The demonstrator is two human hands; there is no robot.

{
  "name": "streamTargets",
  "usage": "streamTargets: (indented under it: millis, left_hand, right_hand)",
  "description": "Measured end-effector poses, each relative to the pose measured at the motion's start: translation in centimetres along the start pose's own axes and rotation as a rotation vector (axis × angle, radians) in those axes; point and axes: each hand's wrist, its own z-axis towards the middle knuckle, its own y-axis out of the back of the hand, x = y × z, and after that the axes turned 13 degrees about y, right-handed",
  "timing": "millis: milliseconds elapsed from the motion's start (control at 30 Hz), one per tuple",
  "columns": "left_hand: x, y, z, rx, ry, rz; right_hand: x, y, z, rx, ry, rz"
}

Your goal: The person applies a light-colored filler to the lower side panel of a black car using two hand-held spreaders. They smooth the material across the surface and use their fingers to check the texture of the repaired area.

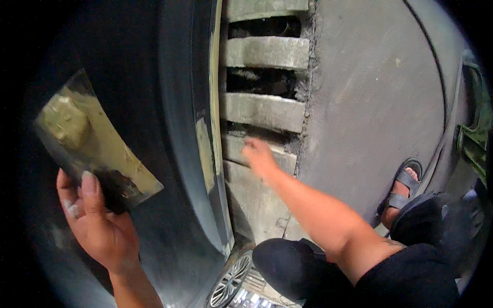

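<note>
Concrete floor (380, 102) with slatted drain grate (262, 77) beside dark, perhaps car, panel (174, 128).

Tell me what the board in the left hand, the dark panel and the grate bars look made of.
Board: thin, bendy plastic or metal, smeared with yellowish putty.
Dark panel: glossy painted metal, probably car bodywork, with putty patches.
Grate bars: rough grey concrete, chipped at the edges.

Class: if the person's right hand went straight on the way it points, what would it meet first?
Probably the dark car panel's edge, streaked with pale filler; the right hand is blurred and depth is unclear.
</note>
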Motion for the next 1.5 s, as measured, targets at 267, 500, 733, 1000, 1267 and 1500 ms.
streamTargets:
  millis: [267,500,733,1000,1267,1500]
  left_hand:
    - [-0.4,0.0,-0.5,0.047,0.041,-0.016]
    - [-0.3,-0.2,-0.8,0.050,0.062,-0.023]
    - [0.0,0.1,-0.7,0.071,0.042,-0.026]
    - [0.1,-0.1,-0.8,0.051,0.082,-0.049]
    - [0.2,0.6,-0.9,0.039,0.082,-0.009]
    - [0.3,-0.1,-1.1,0.047,0.068,-0.038]
  right_hand:
    - [12.8,5.3,8.9,-0.161,0.820,-0.476]
    - [16.3,6.1,11.5,-0.214,1.027,-0.556]
    - [13.5,4.3,9.8,-0.143,1.124,-0.563]
    - [15.3,6.6,10.9,-0.206,1.030,-0.530]
    - [11.9,4.8,9.0,0.176,0.984,-0.326]
    - [15.6,6.0,13.4,0.004,0.982,-0.066]
